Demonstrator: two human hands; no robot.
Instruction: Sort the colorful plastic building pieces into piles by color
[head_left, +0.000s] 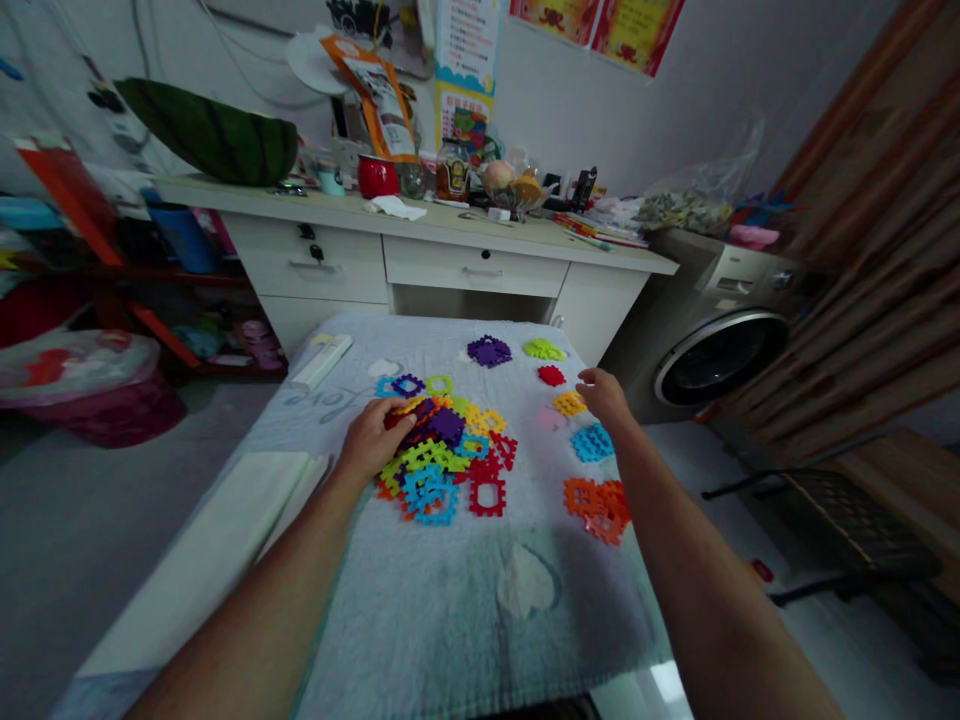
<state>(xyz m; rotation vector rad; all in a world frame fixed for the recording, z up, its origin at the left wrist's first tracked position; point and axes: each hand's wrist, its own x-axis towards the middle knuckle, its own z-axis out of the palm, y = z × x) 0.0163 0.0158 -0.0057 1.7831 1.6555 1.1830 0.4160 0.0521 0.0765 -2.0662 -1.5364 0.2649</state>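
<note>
A mixed pile of plastic interlocking tiles (442,450) in several colours lies on the cloth-covered table. My left hand (373,436) is at the pile's left edge, with thumb and fingers closed around some tiles there; which ones is partly hidden. My right hand (604,397) hovers at the table's right side, its fingers a little apart and nothing visible in them. Just left of it lie yellow tiles (568,403) and a red group (551,375). Around these are groups of blue tiles (592,442), orange tiles (598,508), green tiles (544,349) and purple tiles (489,350).
A pale blue cloth (450,620) covers the table. On its left edge lie a white box-like object (322,361) and a folded white sheet (217,540). Behind stands a cluttered white desk (465,272), with a washing machine (697,330) to its right and a stool (840,525) nearby.
</note>
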